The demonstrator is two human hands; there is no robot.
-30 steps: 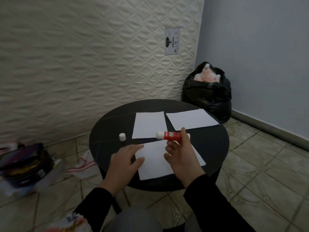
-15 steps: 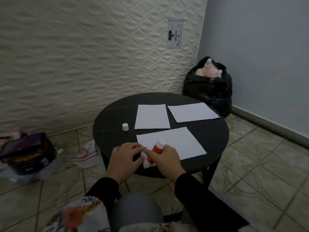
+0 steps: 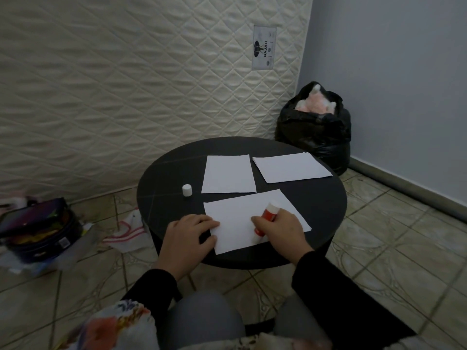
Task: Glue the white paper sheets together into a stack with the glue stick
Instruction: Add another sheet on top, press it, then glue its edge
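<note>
Head view. Round black worktop (image 3: pixel 156 198), three white sheets on it, all single and apart; no stack begun as far as can be seen.

Near sheet (image 3: pixel 242 218) lies at about 6 o'clock on the worktop, closest to the person. Left hand (image 3: pixel 189 232) rests on its left edge, fingers (image 3: pixel 207 223) lying fairly flat and close together, pressing the paper down; nothing pinched. Right hand (image 3: pixel 283 229) grips the red glue stick (image 3: pixel 267 217), fingers curled round the barrel. The stick is tilted, white end up toward 12 o'clock, lower end down on the sheet right of its middle. The lower tip is blurred, so contact with the paper is likely, not certain.

Small white cap (image 3: pixel 187 190) stands alone at about 9 o'clock, just left of the middle sheet, well apart from both hands.

Middle sheet (image 3: pixel 228 174) sits past the centre toward 12 o'clock; far sheet (image 3: pixel 292 166) at about 2 o'clock, angled. Neither touches the other or the near sheet.

Judgement: early stage. Stick uncapped, first sheet apparently being glued. Whether any glue is already on the paper cannot be told. Left to do: finish coating, lay a second sheet on, glue again, add the third, press down.

Off the worktop: quilted mattress (image 3: pixel 126 84) upright behind, black bag (image 3: pixel 316 137) in the corner, tiled floor (image 3: pixel 391 236).
</note>
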